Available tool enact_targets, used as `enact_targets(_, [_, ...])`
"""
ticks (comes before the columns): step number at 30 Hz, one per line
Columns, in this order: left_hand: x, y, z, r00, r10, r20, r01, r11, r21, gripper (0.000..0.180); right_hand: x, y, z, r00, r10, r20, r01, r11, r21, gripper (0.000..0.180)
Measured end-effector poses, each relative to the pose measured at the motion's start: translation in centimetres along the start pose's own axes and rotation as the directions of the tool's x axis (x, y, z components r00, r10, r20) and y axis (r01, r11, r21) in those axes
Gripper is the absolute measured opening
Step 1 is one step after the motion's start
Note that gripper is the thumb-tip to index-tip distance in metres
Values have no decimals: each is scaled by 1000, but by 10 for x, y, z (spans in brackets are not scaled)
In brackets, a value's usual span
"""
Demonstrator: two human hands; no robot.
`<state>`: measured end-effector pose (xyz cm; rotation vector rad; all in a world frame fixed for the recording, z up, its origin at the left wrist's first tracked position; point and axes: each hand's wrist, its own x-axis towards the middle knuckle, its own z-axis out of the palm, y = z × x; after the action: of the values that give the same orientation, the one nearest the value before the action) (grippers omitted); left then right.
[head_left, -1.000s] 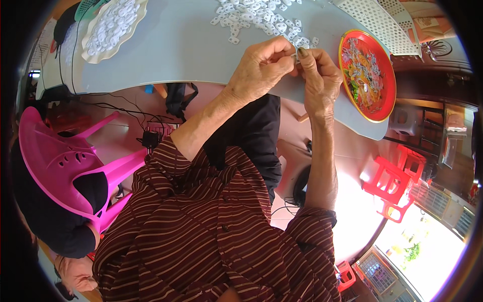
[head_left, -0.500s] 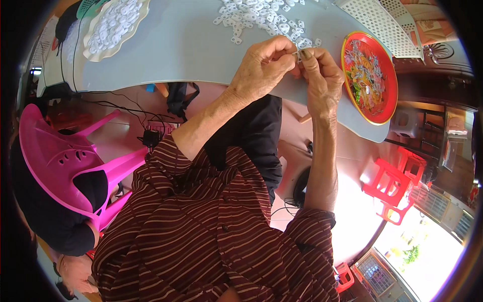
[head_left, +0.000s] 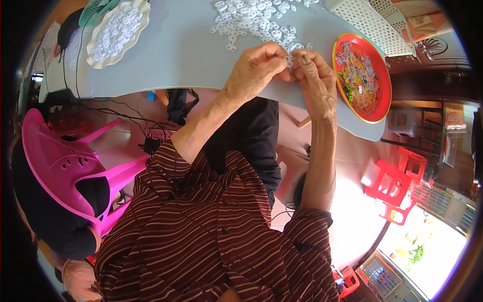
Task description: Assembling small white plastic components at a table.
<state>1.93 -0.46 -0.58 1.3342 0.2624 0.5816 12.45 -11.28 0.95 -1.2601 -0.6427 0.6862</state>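
Observation:
Over the front edge of the grey table, my left hand point(head_left: 257, 69) pinches a small pale piece point(head_left: 289, 61) between thumb and fingertips. It looks whitish and partly metallic, but its exact kind is too small to tell. Right beside it, my right hand point(head_left: 318, 80) is closed in a pinch, its fingertips close to that piece; what they hold is hidden. Just beyond both hands spreads a loose pile of small white plastic pieces with holes point(head_left: 261, 21). To the right of my right hand, a red round tray with a gold rim point(head_left: 385, 95) holds many small silvery metal bits.
A scalloped white dish point(head_left: 92, 61) heaped with similar white pieces stands at the far left, beside a green basket point(head_left: 90, 12). A perforated white basket point(head_left: 372, 30) sits at the back right. A pink chair point(head_left: 55, 156) with a seated person is at left; cables hang under the table.
My hands have drawn slightly apart, and the small pale piece shows more clearly between them. The view has shifted a little, moving the tray and pile slightly in the picture.

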Motion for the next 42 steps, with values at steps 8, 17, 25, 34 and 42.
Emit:
enact_targets(8, [-1, 1, -3, 997, 3, 81, -6, 999, 39, 14, 1, 5, -2, 999, -2, 47, 2, 1000, 13, 20])
enact_targets(17, [2, -1, 0, 997, 68, 43, -64, 995, -83, 13, -1, 3, 8, 997, -71, -17, 71, 997, -11, 18])
enact_targets(25, [8, 25, -10, 965, 259, 34, -249, 873, 419, 15, -4, 4, 9, 989, -115, -89, 112, 993, -41, 14])
enact_targets(34, [77, 25, -41, 849, 256, 463, -509, 160, 845, 9, -4, 9, 3, 997, -50, -64, 55, 996, 76, 17])
enact_targets(42, [79, 18, -40, 910, 8, 414, -411, 153, 899, 11, -4, 6, 6, 994, -94, -57, 91, 994, -62, 16])
